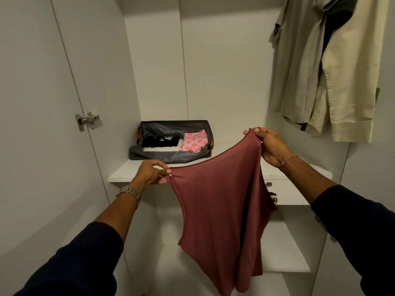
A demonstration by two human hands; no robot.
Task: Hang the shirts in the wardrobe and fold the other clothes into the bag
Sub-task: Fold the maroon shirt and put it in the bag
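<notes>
A dusty-red sleeveless top (222,210) hangs in the air in front of the wardrobe shelf. My left hand (150,173) pinches its lower left corner. My right hand (270,146) grips its other corner, held higher, so the top edge slants up to the right. Behind it an open grey bag (168,155) lies on the white shelf (124,175). In the bag lie a folded black garment (160,141), a white one under it and a pink patterned one (194,142). Beige shirts (333,71) hang at the upper right.
The white wardrobe door (42,124) stands open on the left, with a metal hinge (87,120). Under the shelf at the right is a drawer front with a lock and handle (272,194). A lower white shelf (284,253) lies below it.
</notes>
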